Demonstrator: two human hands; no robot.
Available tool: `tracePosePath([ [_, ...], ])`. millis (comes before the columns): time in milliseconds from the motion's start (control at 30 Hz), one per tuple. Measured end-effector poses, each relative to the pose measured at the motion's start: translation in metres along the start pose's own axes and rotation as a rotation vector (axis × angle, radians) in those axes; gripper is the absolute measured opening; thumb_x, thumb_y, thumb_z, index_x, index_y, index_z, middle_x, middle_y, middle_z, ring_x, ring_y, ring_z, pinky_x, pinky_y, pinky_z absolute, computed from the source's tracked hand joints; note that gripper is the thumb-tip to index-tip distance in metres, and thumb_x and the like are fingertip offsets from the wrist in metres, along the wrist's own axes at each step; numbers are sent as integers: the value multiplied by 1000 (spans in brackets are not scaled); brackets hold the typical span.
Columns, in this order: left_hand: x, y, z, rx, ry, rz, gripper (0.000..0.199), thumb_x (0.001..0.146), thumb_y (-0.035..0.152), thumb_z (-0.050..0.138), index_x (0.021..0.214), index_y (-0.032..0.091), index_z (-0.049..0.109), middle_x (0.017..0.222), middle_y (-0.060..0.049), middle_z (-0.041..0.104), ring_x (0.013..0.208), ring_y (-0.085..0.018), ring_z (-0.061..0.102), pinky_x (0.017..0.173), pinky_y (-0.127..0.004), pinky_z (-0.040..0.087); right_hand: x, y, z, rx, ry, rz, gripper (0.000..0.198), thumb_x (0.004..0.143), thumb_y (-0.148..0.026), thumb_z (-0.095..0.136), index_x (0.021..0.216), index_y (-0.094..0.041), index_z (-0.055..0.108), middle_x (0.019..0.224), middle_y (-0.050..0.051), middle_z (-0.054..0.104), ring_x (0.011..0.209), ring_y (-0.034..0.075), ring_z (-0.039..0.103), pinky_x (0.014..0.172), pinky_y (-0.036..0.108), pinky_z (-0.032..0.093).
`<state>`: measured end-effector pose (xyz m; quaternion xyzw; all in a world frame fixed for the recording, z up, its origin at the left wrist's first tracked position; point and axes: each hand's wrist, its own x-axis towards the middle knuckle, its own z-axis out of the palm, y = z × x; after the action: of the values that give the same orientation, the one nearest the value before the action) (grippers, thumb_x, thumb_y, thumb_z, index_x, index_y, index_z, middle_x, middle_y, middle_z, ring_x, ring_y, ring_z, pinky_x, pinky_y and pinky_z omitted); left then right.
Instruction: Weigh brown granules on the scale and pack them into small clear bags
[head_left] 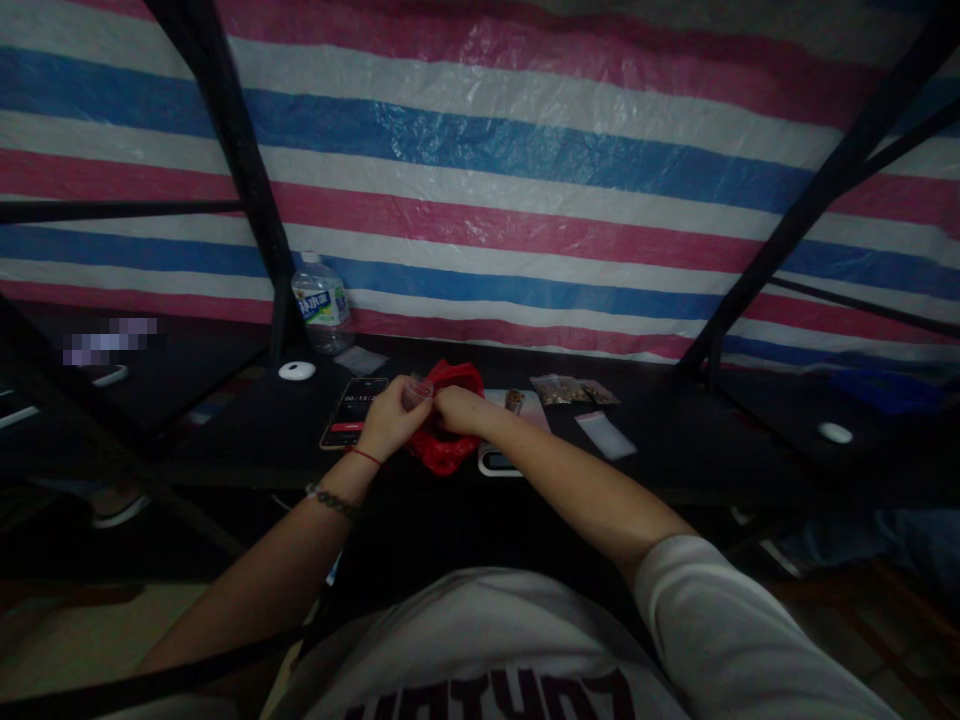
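Observation:
My left hand (393, 412) is closed on a small clear plastic bag (420, 388), held up at the left edge of a red plastic bag (444, 458). Close beside it, my right hand (456, 408) reaches over the red bag's mouth with its fingers curled down. Whatever those fingertips grip is hidden. Partly behind my right forearm lies a pale flat scale (534, 412) with a small display, bearing a small bag of brownish bits (514, 401). A phone (352, 412) showing a running timer lies by my left wrist.
Small filled bags (574, 390) and a stack of flat clear bags (606, 435) lie at the right. A large plastic bottle (322, 305), more flat bags (362, 360) and a white round object (297, 371) stand left. Black metal posts (255, 180) flank the black table (675, 440).

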<state>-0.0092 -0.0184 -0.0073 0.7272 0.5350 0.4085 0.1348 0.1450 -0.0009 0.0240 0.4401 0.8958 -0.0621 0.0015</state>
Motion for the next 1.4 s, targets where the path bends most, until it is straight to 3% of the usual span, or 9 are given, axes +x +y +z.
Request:
tracePosePath([
  [200,1,-1,1,9,9,-13,27,74,45,57,87,21,55,77,-1,65,68,-18,60,64,-27,43,-2,9,-4,3,83,-108,25,78,-10,53,94,-12,73,93,12,72,82,19,65,72,24,45],
  [467,0,1,1,1,8,-24,26,74,43,57,87,21,57,78,-1,66,70,-18,61,64,-26,43,-9,16,-4,108,113,-52,26,76,-10,58,97,-13,72,95,9,72,84,16,64,74,23,43],
  [667,0,1,0,11,1,-19,26,75,44,56,87,21,57,76,-1,65,68,-18,60,64,-26,43,-22,17,-13,148,135,-94,24,76,-7,59,94,-14,73,92,7,73,81,15,64,73,22,43],
  [767,-1,2,-1,6,5,-17,26,75,44,55,88,21,57,77,-1,65,69,-18,61,64,-26,44,-39,38,-30,196,260,-21,21,76,-13,64,94,-16,74,94,6,73,85,16,65,77,23,45],
  [867,-2,5,-1,8,7,-15,26,75,43,56,87,21,57,77,-1,65,69,-18,61,63,-26,43,-62,72,-43,271,346,164,20,76,-14,64,94,-17,73,92,5,73,82,16,67,73,24,47],
  [1033,-2,5,1,26,-8,-9,24,74,41,57,87,21,56,76,-1,64,69,-18,61,62,-26,43,-88,111,-38,311,365,265,21,72,-12,68,92,-14,72,87,6,73,78,15,68,71,22,49],
  [1200,-3,4,1,12,-24,0,25,74,42,57,87,21,56,77,-1,64,69,-18,61,63,-27,42,-92,108,-24,289,371,232,19,73,-11,66,90,-14,72,87,5,73,77,14,67,69,21,48],
  [1400,-3,3,1,36,-32,-9,25,75,41,57,89,21,57,76,-1,64,68,-18,60,62,-27,42,-98,99,-24,193,304,207,18,74,-12,64,88,-17,74,89,4,73,81,15,67,72,21,47],
])
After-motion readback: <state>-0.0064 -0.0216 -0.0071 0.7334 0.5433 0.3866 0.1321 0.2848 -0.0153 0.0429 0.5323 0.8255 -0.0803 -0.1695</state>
